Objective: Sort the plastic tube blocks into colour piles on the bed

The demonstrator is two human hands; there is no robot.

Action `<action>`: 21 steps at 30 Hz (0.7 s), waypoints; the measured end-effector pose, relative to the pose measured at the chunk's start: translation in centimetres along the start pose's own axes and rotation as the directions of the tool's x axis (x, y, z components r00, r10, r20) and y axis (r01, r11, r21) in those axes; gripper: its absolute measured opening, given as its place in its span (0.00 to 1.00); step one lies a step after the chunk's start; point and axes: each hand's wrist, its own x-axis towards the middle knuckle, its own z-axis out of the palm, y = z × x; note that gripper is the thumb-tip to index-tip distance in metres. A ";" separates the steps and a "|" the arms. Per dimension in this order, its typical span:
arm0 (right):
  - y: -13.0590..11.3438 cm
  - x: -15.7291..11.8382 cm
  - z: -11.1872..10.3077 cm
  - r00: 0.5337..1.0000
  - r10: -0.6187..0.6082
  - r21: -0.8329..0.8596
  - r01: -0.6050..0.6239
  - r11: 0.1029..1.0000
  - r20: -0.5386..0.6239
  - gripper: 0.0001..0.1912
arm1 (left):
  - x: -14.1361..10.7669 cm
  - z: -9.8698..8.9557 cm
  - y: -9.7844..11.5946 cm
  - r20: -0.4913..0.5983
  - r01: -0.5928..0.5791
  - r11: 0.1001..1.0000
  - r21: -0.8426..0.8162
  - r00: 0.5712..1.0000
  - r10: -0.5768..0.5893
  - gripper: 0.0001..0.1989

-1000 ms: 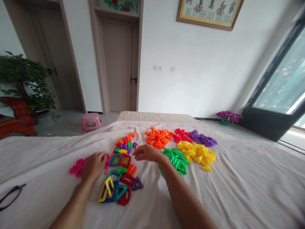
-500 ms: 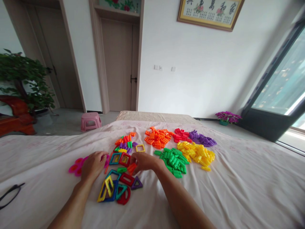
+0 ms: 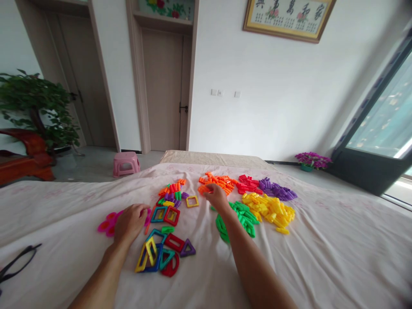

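My right hand (image 3: 216, 198) is at the near left edge of the orange pile (image 3: 225, 183), its fingers closed around an orange piece (image 3: 202, 189). Below its wrist lie green pieces (image 3: 246, 219). My left hand (image 3: 131, 221) rests on the cloth beside pink round pieces (image 3: 109, 223), fingers curled; what they hold, if anything, is hidden. Between the hands are a small mixed-colour pile (image 3: 174, 193), a yellow square frame (image 3: 192, 201), a red square frame (image 3: 171, 216), a green piece (image 3: 167, 230) and a purple triangle (image 3: 188, 248).
Red pieces (image 3: 249, 184), purple pieces (image 3: 277, 189) and yellow pieces (image 3: 270, 209) lie in piles on the right of the cloth-covered table (image 3: 337, 240). Black glasses (image 3: 19, 262) lie at the left. A pink stool (image 3: 126, 164) stands beyond the table.
My right hand has moved from the magnetic frames up and right to the orange pile, carrying the orange piece. My left hand has stayed beside the pink pieces. The view has shifted slightly.
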 end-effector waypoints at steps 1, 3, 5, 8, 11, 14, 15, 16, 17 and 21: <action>0.3 0.4 -0.3 0.993 0.037 0.041 -0.033 0.999 -0.115 0.17 | 0.0 0.0 0.0 -0.002 0.000 1.000 -0.002 1.000 0.000 0.17; 0.7 0.9 -0.8 0.958 0.101 0.130 -0.068 0.989 -0.268 0.22 | 0.0 0.1 -0.1 -0.003 0.002 1.000 -0.004 1.000 -0.002 0.17; 0.8 0.9 -0.8 0.954 0.119 0.191 -0.067 0.979 -0.274 0.23 | 0.0 0.2 -0.1 -0.003 0.002 1.000 -0.007 1.000 -0.002 0.17; 0.0 0.2 0.3 0.995 0.035 0.254 -0.009 0.967 -0.096 0.19 | 0.1 0.3 -0.2 -0.008 0.000 1.000 -0.011 1.000 0.000 0.17; -1.7 -1.4 2.1 0.952 -0.162 0.349 0.063 0.935 0.262 0.13 | 0.1 0.3 -0.3 -0.009 -0.002 1.000 -0.016 1.000 0.002 0.17; -3.6 -3.1 3.8 0.780 -0.338 0.395 0.127 0.910 0.527 0.09 | 0.1 0.3 -0.2 -0.009 -0.005 1.000 -0.017 1.000 0.005 0.17; -4.1 -3.6 4.3 0.741 -0.365 0.384 0.156 0.910 0.564 0.09 | 0.0 0.3 -0.2 -0.010 -0.007 1.000 -0.015 1.000 0.007 0.17; -4.4 -4.1 4.7 0.716 -0.376 0.360 0.185 0.914 0.587 0.10 | 0.0 0.3 -0.2 -0.013 -0.007 1.000 -0.012 1.000 0.007 0.17; -4.7 -4.4 5.1 0.703 -0.378 0.329 0.212 0.920 0.603 0.11 | 0.0 0.3 -0.2 -0.017 -0.006 1.000 -0.008 1.000 0.006 0.17; -4.6 -5.2 6.2 0.683 -0.402 0.226 0.336 0.914 0.610 0.11 | -0.1 0.1 0.0 -0.024 -0.011 1.000 -0.005 1.000 0.010 0.17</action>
